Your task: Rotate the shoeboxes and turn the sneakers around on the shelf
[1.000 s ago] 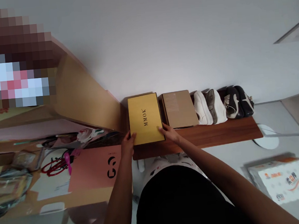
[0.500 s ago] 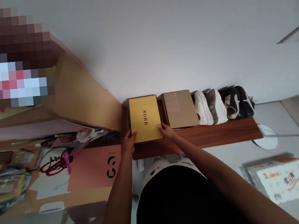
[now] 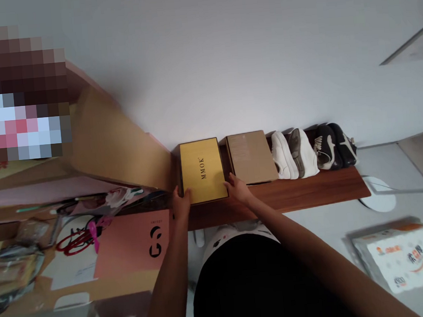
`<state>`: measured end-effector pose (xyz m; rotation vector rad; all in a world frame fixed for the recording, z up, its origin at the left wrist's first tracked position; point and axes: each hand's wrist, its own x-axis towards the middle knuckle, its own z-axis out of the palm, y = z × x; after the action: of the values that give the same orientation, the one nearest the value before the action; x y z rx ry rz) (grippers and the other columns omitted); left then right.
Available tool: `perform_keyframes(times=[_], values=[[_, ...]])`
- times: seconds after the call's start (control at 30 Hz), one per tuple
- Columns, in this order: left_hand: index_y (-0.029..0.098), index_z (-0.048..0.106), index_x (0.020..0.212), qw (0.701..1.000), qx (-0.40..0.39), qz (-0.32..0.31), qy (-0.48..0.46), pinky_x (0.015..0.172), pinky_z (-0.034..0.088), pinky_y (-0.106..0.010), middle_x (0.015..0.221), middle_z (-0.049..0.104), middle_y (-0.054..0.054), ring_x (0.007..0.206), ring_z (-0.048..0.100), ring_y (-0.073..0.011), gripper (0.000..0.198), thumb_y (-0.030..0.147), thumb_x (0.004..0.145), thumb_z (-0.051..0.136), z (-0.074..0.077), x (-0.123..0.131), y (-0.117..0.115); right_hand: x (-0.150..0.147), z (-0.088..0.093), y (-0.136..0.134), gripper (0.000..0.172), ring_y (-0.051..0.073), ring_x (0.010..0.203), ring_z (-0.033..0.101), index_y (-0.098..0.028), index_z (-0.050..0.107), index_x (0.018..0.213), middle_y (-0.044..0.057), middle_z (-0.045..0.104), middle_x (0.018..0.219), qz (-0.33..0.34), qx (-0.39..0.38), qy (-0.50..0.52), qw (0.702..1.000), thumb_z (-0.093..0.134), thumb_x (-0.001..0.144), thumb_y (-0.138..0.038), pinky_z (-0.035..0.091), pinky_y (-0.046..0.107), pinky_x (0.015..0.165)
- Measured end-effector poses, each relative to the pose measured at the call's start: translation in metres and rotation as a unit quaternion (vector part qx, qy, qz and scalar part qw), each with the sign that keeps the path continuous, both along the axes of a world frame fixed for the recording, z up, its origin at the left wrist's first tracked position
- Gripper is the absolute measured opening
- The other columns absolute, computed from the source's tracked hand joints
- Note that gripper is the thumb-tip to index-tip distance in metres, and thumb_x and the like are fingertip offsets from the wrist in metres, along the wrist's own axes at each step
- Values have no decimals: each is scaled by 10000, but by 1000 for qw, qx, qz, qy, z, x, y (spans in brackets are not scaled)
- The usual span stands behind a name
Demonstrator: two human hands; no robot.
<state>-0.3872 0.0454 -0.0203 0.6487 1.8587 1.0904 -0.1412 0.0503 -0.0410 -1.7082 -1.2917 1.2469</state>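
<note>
A yellow shoebox-like box (image 3: 201,176) with "MMOK" on its lid lies flat on a dark wood shelf (image 3: 310,191). At its near left corner is my left hand (image 3: 182,204), thumb touching the lid and fingers spread off the left side. Beside the near right corner my right hand (image 3: 237,190) is open, its thumb against the box edge and fingers apart from it. The box's underside is hidden. To its right sits a plain brown cardboard box (image 3: 253,160), a small gap between the two.
White sneakers (image 3: 287,157) and black shoes (image 3: 329,148) line the shelf's right part. A cardboard panel (image 3: 121,141) rises at left, above a desk with a pink folder (image 3: 133,244) and red-handled scissors (image 3: 70,242). A white tissue pack (image 3: 413,259) lies at lower right.
My right hand has shifted slightly outward from the yellow box, and my left fingers have spread a little. The box has kept its place on the shelf; the view moved slightly.
</note>
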Motion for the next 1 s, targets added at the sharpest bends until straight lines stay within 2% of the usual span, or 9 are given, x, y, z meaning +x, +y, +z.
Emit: perform_keyframes(times=[0.1,0.17,0.23,0.37,0.47,0.6,0.73,0.87,1.0], values=[[166,581,1335,991,50,-2,126,1240,226,-373,1500,499,-159,1477,360,-281,630,273,754,801,20,21,0,36,14,-6,658,295,1241,615,-165,572,1389,166,662,1319,-33,35,25,999,555,895,-599,475,463,1072],[192,578,1339,991,79,-34,105,1247,208,-364,1508,491,-139,1478,353,-270,608,287,776,788,29,48,4,69,22,-6,652,306,1237,608,-155,587,1367,181,655,1316,-70,54,9,996,545,894,-602,491,481,1046],[215,598,1312,993,93,-71,29,1237,235,-361,1487,520,-118,1463,380,-264,572,288,779,792,30,84,10,102,26,-2,634,322,1245,589,-139,605,1336,195,640,1325,-104,69,-38,991,541,890,-585,486,505,1042],[179,607,1301,980,66,-143,-118,1190,317,-373,1493,519,-158,1438,424,-287,570,274,775,805,11,157,30,152,23,13,562,337,1301,526,-116,620,1298,209,619,1332,-144,87,-139,976,547,886,-491,391,534,1128],[141,587,1318,983,25,-133,-127,1176,325,-378,1536,461,-199,1459,392,-308,608,305,775,806,-13,193,45,167,13,24,559,343,1298,523,-104,591,1323,216,618,1319,-152,57,-165,973,559,873,-432,386,522,1130],[126,595,1309,993,-8,-81,-83,1197,273,-367,1514,489,-204,1487,344,-301,579,418,831,740,-38,212,57,169,-4,38,578,341,1259,560,-127,557,1346,191,637,1292,-151,15,-149,977,592,838,-401,411,507,1109],[128,648,1250,991,-57,-46,-108,1174,323,-368,1402,605,-186,1448,413,-289,547,559,923,565,-51,216,60,166,-15,49,558,332,1222,600,-162,549,1323,153,672,1234,-147,-40,-123,981,596,830,-419,436,484,1091],[134,681,1201,986,-83,-5,-145,1138,381,-363,1359,638,-179,1417,460,-283,579,615,917,530,-58,218,59,164,-13,53,562,352,1214,613,-170,552,1290,172,678,1221,-142,-89,-121,978,584,846,-513,429,515,1086],[151,707,1156,981,-92,-22,-170,1114,409,-360,1339,654,-174,1399,483,-283,564,628,895,557,-53,220,53,168,-3,49,653,358,1198,628,-170,586,1250,179,700,1174,-142,-122,-141,972,627,794,-636,447,510,1064]])
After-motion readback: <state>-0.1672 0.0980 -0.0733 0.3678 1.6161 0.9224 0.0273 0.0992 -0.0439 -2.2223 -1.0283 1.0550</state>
